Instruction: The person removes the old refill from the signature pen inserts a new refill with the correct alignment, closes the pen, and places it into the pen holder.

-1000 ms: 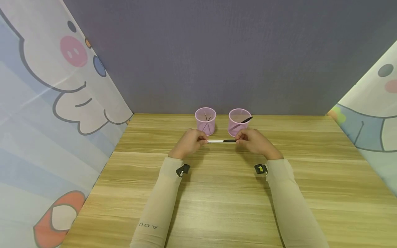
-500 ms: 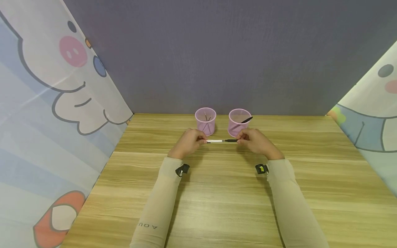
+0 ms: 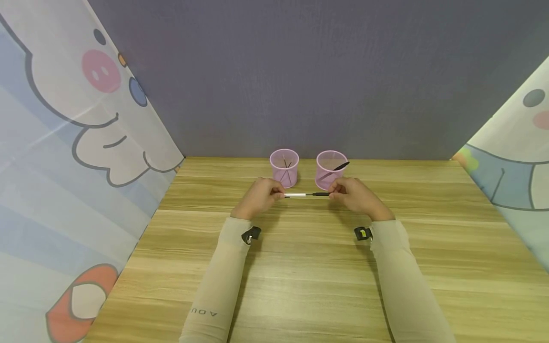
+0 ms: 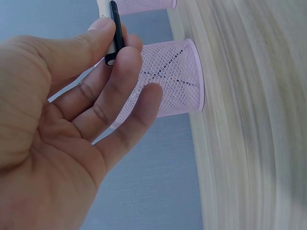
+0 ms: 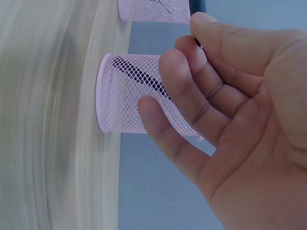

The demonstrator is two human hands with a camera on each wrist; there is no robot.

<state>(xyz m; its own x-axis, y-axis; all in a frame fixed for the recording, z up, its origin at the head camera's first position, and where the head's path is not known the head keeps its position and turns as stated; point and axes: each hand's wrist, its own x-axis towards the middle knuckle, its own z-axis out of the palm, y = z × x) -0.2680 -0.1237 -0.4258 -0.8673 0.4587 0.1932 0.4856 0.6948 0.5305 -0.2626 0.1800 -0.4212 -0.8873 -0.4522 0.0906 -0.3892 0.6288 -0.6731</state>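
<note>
Left hand (image 3: 260,196) pinches white pen part (image 3: 296,195) near its black clip (image 4: 116,24), right hand (image 3: 353,196) pinches black pen part (image 3: 321,194); both held over the table (image 3: 309,267), just in front of the cups. Thin dark shaft (image 3: 309,194) shows between; can't tell if its end sits inside the white part. Risks, my read: fingertip holds only, so a hard pull could slip; sudden release could jolt a hand into a cup; off-axis push could damage the shaft. Left cup (image 3: 276,175): two thin dark sticks (image 3: 285,163), crossed. Right cup (image 3: 320,173): thicker black stick (image 3: 341,166), leaning, end past the rim
</note>
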